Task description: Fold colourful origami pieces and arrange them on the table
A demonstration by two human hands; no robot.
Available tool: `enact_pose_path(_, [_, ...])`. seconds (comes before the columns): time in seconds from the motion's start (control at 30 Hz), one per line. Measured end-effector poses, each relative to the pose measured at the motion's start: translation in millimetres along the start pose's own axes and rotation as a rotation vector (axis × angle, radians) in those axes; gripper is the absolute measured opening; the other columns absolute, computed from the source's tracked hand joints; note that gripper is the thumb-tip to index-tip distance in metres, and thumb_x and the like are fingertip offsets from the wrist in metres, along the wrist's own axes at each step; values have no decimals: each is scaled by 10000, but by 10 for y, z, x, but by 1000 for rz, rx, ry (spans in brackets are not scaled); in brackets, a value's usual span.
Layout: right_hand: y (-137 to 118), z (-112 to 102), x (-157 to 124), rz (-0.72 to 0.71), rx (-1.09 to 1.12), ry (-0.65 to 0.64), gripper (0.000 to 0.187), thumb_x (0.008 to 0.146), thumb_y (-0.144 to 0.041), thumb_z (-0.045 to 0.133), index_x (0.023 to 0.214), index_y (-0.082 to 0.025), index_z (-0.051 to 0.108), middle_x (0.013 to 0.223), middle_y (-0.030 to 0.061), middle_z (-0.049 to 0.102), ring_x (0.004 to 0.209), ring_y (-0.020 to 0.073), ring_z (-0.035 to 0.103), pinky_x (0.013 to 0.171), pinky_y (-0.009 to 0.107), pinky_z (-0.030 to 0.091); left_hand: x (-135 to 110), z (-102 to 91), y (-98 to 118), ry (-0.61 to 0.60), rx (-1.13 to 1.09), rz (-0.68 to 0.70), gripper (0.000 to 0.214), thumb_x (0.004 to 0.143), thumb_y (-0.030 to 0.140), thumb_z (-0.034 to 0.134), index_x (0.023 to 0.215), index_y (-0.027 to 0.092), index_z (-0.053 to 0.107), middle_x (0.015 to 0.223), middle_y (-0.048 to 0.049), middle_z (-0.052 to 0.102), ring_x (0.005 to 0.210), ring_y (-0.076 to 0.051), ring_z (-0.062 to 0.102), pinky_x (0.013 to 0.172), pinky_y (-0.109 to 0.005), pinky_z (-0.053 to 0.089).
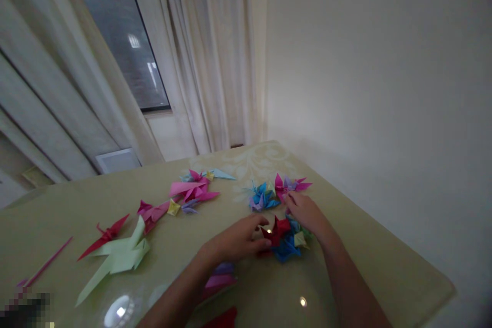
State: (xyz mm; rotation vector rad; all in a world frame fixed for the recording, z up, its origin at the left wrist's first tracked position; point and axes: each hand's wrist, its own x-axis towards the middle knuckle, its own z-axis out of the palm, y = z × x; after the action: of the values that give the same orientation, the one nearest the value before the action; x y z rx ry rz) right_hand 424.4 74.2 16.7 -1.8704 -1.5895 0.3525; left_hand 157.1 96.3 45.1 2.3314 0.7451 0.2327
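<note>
this looks like a room in a home, though which room cannot be told. long pale curtains (207,51) hang in soft folds on both sides of 1 dark-framed window (115,25), whose glass is dark with a few bright patches. to the right is a plain, light wall (369,61), bare as far as it shows. the table (388,256) is set near the corner, its pale top glossy enough to mirror lights and marked with a curling leaf-like pattern (265,160) at the far end, more household than workshop. colourful folded paper figures (123,256) lie loose across it, like a home craft.
</note>
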Motion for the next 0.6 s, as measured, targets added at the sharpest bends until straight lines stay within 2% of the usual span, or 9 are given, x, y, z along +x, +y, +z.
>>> enact_pose_path(0.07, [-57,-20,-13,-9,-13,44,342,1051,-371,471,819,-227,676,747,59,735,723,216,675,682,291,406,-123,-189,-171,93,48,-77,262,1023,405,572,1181,237,695,1164,-44,770,1033,-208,727,893,-304,564])
enact_pose_path(0.13, [-173,3,-26,-39,-5,89,321,1059,-388,456,907,-227,689,780,69,747,735,229,686,681,300,412,-283,-391,-421,223,132,-200,230,1038,344,510,1064,214,699,1089,-76,769,1024,-245,720,926,-360,549])
enact_pose_path(0.27, [-513,185,-106,-163,69,132,306,1072,-428,448,1008,-225,669,875,72,767,796,242,708,735,323,474,-615,-648,-971,476,311,-462,256,977,162,465,1162,154,641,1307,-220,668,1265,-378,622,1092,-543,447])
enact_pose_path(0.33, [-671,310,-179,-225,102,136,282,1072,-414,461,986,-228,655,909,67,764,845,241,704,790,336,493,-726,-688,-1179,533,353,-537,308,934,109,482,1208,132,620,1380,-254,616,1334,-400,581,1121,-564,418])
enact_pose_path(0.37, [-736,368,-220,-251,111,131,269,1068,-404,474,967,-230,652,908,62,757,854,240,696,803,341,494,-761,-699,-1254,537,357,-556,316,913,90,499,1200,139,624,1370,-242,628,1327,-389,592,1120,-546,426])
enact_pose_path(0.43, [-832,466,-305,-295,115,109,243,1055,-385,504,939,-234,655,886,53,738,845,239,678,795,345,489,-797,-727,-1343,518,339,-563,295,879,69,536,1129,177,649,1277,-180,700,1258,-346,649,1096,-487,461])
enact_pose_path(0.5, [-893,530,-382,-333,124,101,221,1045,-375,529,932,-239,662,868,51,722,823,238,660,768,343,484,-796,-777,-1341,497,299,-543,242,875,83,563,1058,206,664,1172,-129,754,1159,-318,698,1047,-454,499])
enact_pose_path(0.6, [-961,568,-472,-366,212,89,211,1053,-377,545,951,-239,668,856,48,706,798,227,648,746,335,495,-744,-846,-1134,480,207,-452,150,928,188,597,1055,207,674,1112,-111,779,1014,-295,728,923,-417,557])
